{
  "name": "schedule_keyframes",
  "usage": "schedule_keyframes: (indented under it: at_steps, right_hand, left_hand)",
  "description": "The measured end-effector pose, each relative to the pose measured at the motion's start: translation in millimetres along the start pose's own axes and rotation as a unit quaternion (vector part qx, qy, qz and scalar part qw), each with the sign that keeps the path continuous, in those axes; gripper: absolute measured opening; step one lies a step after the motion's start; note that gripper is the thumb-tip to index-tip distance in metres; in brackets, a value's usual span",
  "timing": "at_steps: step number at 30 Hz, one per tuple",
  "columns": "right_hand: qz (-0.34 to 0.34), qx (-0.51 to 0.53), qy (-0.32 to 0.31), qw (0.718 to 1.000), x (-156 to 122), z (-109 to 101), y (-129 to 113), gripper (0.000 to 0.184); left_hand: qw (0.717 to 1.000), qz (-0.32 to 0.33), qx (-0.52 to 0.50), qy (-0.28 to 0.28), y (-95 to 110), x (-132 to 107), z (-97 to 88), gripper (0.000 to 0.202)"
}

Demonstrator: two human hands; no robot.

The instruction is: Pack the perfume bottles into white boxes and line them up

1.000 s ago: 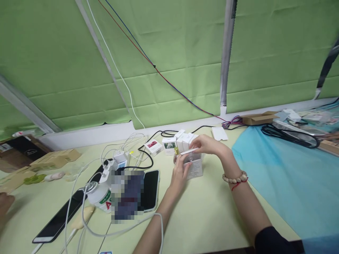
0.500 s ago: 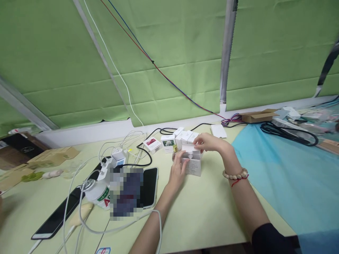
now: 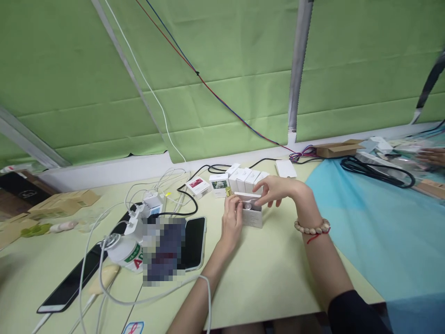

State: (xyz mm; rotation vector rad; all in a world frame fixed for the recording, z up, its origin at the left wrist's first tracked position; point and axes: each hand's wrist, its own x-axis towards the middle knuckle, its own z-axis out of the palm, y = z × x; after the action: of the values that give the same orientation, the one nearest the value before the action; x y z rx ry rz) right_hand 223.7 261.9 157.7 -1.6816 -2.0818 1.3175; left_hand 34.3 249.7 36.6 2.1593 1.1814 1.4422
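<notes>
A small white box (image 3: 253,219) with its top open stands between my hands, and a round, pale item shows inside it. My left hand (image 3: 231,219) is closed around the box's left end, fingertips at its rim. Over the right end is my right hand (image 3: 278,191), its index finger and thumb bent about the raised back flap (image 3: 245,195). The other fingers of that hand curl loosely. A small bottle with a gold cap (image 3: 228,190) shows just behind my left fingers; whether they touch it I cannot tell.
Behind stand several white boxes (image 3: 243,178), one with a flower picture (image 3: 219,184). Left lie a phone (image 3: 195,243), a white bottle (image 3: 125,252), a power strip (image 3: 137,222) and tangled cables. Blue sheeting (image 3: 361,222) covers the right, where another person's hand (image 3: 433,156) shows.
My right hand's fingers have opened a little and lowered at the box's right end. The left fingers have drawn back to the box's left rim. Another person's hand has appeared far right.
</notes>
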Motion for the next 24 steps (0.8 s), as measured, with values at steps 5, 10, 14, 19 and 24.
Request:
schedule_keyframes:
  at_steps: [5,10,14,19,24]
  right_hand:
    - [0.041,0.004,-0.021,0.999,-1.1,-1.3,2.2,0.052]
    - [0.063,0.004,-0.009,0.998,-1.3,-4.6,4.9,0.064]
    - [0.036,0.025,-0.043,0.998,-0.3,-4.8,6.6,0.061]
    - [0.037,0.015,-0.041,0.998,0.6,-1.1,2.9,0.025]
    - [0.019,-0.002,-0.047,0.999,0.5,-0.8,0.8,0.017]
  left_hand:
    - [1.000,-0.010,0.015,-0.005,2.8,-0.4,0.0,0.020]
    - [0.999,-0.021,0.022,-0.013,2.7,-0.4,-0.3,0.024]
    - [0.999,-0.030,0.025,-0.016,1.9,-0.3,0.0,0.025]
    - [0.999,-0.038,0.014,-0.031,0.7,-1.3,0.8,0.024]
    - [0.998,-0.037,0.018,-0.043,2.3,-2.4,0.6,0.026]
